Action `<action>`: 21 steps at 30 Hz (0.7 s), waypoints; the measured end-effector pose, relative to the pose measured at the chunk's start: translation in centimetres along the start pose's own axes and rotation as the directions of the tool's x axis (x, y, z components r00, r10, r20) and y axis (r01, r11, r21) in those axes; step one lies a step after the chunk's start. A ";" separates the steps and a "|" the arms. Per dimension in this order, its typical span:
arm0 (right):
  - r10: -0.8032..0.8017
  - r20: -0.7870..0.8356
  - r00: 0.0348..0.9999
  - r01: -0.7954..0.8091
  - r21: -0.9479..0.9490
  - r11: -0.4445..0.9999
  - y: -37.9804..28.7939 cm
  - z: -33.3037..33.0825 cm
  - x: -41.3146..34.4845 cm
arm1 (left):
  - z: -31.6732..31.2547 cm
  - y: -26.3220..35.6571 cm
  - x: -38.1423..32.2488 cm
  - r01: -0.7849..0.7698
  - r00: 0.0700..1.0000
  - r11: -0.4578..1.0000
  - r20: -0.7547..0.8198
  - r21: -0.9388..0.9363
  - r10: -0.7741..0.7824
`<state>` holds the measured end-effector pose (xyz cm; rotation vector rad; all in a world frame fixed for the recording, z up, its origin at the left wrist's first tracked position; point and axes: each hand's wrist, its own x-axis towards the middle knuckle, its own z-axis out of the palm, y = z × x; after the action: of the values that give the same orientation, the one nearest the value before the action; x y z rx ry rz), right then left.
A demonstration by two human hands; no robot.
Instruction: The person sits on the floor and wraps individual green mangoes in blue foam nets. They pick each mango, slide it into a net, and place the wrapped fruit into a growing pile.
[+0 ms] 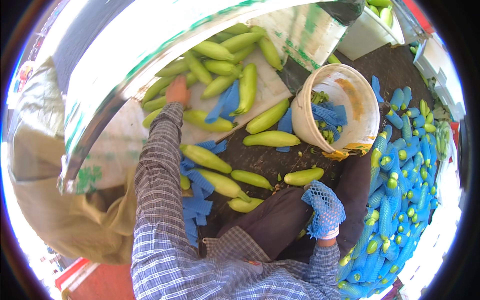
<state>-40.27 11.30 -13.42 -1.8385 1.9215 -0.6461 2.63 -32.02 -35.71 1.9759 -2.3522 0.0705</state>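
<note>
My left hand (178, 92) reaches into a heap of pale green zucchini (213, 50) on a white board (262, 80). Its fingertips are among the zucchini, and whether they grip one is not clear. A blue foam net sleeve (325, 206) is stretched over my right hand (330, 233), which has a white cuff at the wrist and rests by my bent knee. The net hides those fingers. Between my hands, several loose zucchini (272, 138) lie on the dark floor, beside more flattened blue sleeves (197, 206).
A tilted white bucket (360, 97) holds blue sleeves and green trimmings. To the right spreads a large pile of zucchini in blue nets (390, 210). A white crate (360, 35) with zucchini stands at the back. Around the heap curves a white sheet (112, 146) with green marks.
</note>
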 end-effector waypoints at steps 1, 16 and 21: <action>0.031 0.000 1.000 -0.031 -0.009 0.999 0.3 0.1 0.3 | 0.6 2.2 0.9 -0.002 0.999 0.993 0.033 0.114 -0.002; 0.095 0.029 0.995 -0.098 0.101 0.990 -0.5 0.5 2.6 | -13.3 3.3 8.1 0.269 0.866 0.837 0.500 -0.477 0.007; 0.057 0.074 0.996 -0.064 0.104 0.993 0.6 0.9 1.8 | -8.3 10.2 12.4 -0.308 0.951 0.817 -0.177 -0.487 0.252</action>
<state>-40.33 9.51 -14.48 -1.7087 1.8533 -0.6420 -9.30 -41.73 -26.30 1.3387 -2.2642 -0.3873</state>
